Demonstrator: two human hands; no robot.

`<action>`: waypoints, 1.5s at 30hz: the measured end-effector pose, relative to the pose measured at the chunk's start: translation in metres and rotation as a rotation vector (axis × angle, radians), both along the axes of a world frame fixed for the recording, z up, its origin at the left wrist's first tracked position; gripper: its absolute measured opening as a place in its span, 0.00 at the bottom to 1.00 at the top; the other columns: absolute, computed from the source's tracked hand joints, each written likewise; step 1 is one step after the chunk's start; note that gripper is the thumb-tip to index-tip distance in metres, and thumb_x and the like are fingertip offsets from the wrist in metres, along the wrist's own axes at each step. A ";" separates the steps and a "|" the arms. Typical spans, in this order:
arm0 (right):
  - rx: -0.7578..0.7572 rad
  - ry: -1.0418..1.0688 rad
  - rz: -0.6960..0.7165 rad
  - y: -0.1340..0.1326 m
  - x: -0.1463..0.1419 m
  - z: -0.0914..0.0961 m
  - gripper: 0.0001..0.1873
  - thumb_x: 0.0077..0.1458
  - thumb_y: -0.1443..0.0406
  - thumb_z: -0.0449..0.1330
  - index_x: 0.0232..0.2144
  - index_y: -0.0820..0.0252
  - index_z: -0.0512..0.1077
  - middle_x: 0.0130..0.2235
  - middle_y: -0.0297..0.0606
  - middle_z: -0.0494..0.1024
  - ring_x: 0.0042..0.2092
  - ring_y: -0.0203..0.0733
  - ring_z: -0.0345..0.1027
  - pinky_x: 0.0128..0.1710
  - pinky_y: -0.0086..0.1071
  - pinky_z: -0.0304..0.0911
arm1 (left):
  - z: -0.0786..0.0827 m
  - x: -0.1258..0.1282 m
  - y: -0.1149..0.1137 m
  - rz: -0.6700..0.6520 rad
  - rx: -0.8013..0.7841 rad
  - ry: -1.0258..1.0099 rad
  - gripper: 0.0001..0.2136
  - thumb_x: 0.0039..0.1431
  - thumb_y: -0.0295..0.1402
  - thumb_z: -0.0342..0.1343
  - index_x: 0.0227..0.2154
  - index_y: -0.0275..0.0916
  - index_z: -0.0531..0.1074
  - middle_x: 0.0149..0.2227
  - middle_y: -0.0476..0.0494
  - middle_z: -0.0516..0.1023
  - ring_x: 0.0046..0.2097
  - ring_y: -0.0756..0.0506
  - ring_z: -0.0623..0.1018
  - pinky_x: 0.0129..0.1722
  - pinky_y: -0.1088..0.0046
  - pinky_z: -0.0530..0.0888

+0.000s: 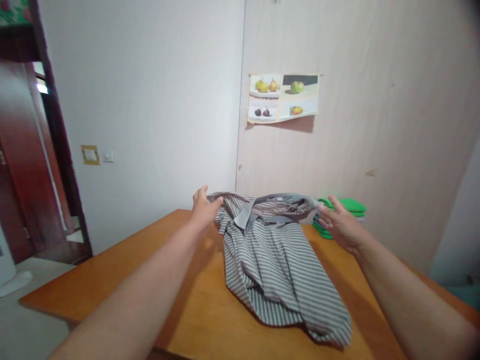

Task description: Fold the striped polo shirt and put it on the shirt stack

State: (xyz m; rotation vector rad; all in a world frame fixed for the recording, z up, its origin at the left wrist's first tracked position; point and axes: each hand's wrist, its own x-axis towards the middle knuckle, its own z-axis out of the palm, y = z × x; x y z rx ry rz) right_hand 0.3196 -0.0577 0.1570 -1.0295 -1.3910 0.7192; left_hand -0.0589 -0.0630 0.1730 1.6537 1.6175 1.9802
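Note:
A grey-and-white striped shirt (270, 260) with a plain grey collar hangs partly raised over the table. Its upper part is stretched between my two hands, and the lower part trails onto the tabletop toward me. My left hand (204, 209) is closed on the shirt's left upper edge, thumb toward the cloth. On the other side, my right hand (339, 222) pinches the right upper end, with one finger raised off the fabric. The collar lies folded open near the middle, and the shirt's far side is hidden.
The orange-brown wooden table (123, 277) stands against the wall. Behind my right hand sits a stack of folded green and grey cloth (352, 206). A fruit-picture poster (283, 97) hangs on the wall panel. Wall switches (90, 155) and a dark red door (22, 165) are at left.

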 end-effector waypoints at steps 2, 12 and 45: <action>-0.039 -0.040 -0.062 0.002 0.004 -0.020 0.45 0.55 0.45 0.59 0.68 0.49 0.48 0.68 0.49 0.58 0.67 0.46 0.56 0.55 0.38 0.66 | -0.025 0.004 -0.002 -0.026 -0.057 0.060 0.30 0.53 0.37 0.62 0.58 0.36 0.64 0.63 0.30 0.64 0.58 0.39 0.71 0.57 0.61 0.69; -0.342 -0.767 0.103 -0.053 0.021 -0.100 0.30 0.58 0.40 0.51 0.21 0.58 0.67 0.22 0.35 0.71 0.25 0.38 0.64 0.25 0.31 0.56 | -0.121 0.047 -0.090 -0.545 -0.331 0.582 0.13 0.57 0.33 0.55 0.46 0.45 0.75 0.44 0.45 0.79 0.42 0.44 0.77 0.43 0.69 0.73; 0.002 -0.830 -0.085 -0.098 0.040 -0.116 0.22 0.59 0.52 0.56 0.50 0.57 0.74 0.49 0.46 0.78 0.49 0.51 0.71 0.49 0.41 0.66 | -0.125 -0.005 -0.100 -0.195 -0.320 0.577 0.12 0.60 0.41 0.53 0.42 0.43 0.74 0.45 0.43 0.78 0.49 0.41 0.75 0.51 0.62 0.68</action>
